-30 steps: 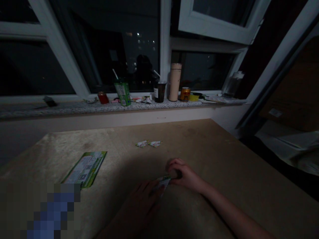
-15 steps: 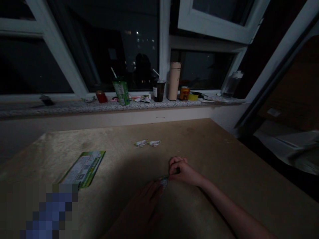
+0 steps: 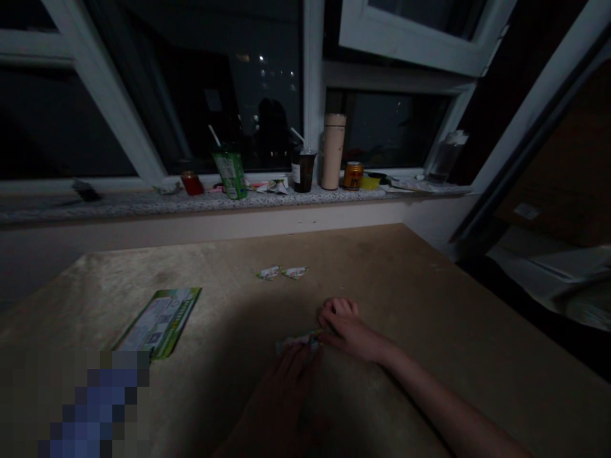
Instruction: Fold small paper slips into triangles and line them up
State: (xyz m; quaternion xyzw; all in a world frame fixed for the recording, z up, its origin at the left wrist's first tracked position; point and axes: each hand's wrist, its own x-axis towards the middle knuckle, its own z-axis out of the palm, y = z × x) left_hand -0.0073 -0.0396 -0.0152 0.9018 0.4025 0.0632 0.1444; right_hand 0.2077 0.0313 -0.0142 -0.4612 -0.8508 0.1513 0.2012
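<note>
A small white and green printed wrapper (image 3: 294,339) lies on the brown table in front of me. My left hand (image 3: 285,385) rests over its near edge, fingers stretched out flat and touching it. At the wrapper's right end is my right hand (image 3: 351,332), its fingers curled and the thumb and index closed on the corner. Shadow partly hides the contact. Farther back sit two small folded triangular wrappers (image 3: 268,273) side by side, white with green tips. A flat green packet (image 3: 165,321) with a white label lies to the left.
Behind the table (image 3: 372,254) runs a speckled windowsill (image 3: 265,202). On it stand a red jar (image 3: 192,184), a green cup (image 3: 231,175), a dark cup (image 3: 303,172), both with straws, a pink thermos (image 3: 333,152) and an orange can (image 3: 353,176). A pixelated patch covers the lower left.
My left hand has shifted slightly left and down, so more of the wrapper shows, now spread out to the left. My right hand has moved slightly left, staying at the wrapper's right end.
</note>
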